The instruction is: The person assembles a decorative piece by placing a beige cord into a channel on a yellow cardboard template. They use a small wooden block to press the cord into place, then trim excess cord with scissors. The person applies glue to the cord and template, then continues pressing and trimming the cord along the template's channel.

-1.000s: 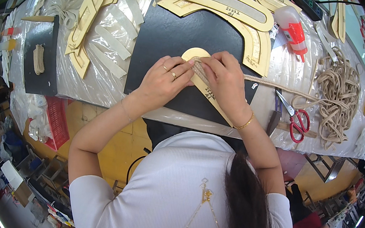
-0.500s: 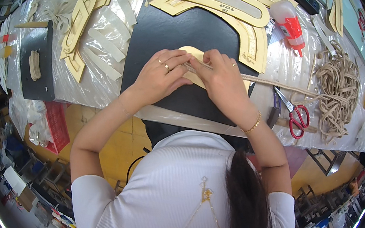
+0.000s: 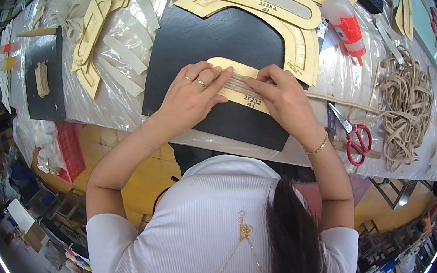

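A small tan cardboard template (image 3: 239, 86) lies on a black sheet (image 3: 209, 40) on the workbench. Strands of beige cord (image 3: 237, 84) run across the template. My left hand (image 3: 193, 96) presses flat on the template's left part, fingertips on the cord. My right hand (image 3: 282, 98) pinches the cord on the template's right side. From there the cord (image 3: 346, 103) trails right to a loose beige coil (image 3: 409, 107).
Large tan templates (image 3: 271, 1) lie at the back of the black sheet. Red-handled scissors (image 3: 355, 136) sit to the right, a red-capped glue bottle (image 3: 345, 26) behind. More templates and white strips (image 3: 121, 50) lie at left on clear plastic, with a second black piece (image 3: 48, 79).
The template now lies flatter and more crosswise under both hands. My hands have shifted so the cord stretches across it; the view has tilted slightly.
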### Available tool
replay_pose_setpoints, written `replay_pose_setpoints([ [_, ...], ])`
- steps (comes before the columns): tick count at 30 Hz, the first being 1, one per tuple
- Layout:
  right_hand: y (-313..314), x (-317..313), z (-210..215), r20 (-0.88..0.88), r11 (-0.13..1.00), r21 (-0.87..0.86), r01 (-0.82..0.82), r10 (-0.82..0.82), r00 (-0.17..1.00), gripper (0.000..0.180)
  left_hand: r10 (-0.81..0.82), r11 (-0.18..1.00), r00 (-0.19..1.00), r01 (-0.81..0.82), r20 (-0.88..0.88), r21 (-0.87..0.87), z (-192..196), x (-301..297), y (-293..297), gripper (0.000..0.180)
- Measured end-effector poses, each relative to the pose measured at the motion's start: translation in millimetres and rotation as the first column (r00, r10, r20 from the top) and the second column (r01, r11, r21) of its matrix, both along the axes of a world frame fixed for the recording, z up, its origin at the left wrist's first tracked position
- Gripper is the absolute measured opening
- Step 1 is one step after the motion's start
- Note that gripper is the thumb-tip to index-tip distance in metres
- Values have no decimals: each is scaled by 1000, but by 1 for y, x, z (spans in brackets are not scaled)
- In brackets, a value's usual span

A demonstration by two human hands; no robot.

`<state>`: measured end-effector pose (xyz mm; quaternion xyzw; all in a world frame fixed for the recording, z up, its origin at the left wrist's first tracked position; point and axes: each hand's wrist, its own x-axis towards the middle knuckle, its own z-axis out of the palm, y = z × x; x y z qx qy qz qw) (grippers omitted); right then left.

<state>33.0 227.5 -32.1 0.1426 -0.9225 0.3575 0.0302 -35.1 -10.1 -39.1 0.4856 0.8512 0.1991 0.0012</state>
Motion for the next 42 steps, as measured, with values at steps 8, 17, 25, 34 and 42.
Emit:
replay_pose_setpoints([
  [8,-3,6,10,-24,961,260,-89,98,995,44,10,976,993,-36,-120,-213,19,14,1,57],
  [17,-28,5,-2,-20,996,19,-89,90,996,34,149,988,989,-149,-4,46,-6,42,-26,68],
  [25,1,14,1,-23,996,31,-80,81,996,33,230,970,973,-231,-16,-78,-9,59,-20,59],
  [34,-1,19,7,-45,975,171,-142,152,987,36,233,957,971,-238,-46,-163,2,60,-13,57],
  [42,-4,19,7,34,991,97,-92,89,995,41,181,982,983,-179,-23,55,-9,60,11,51],
])
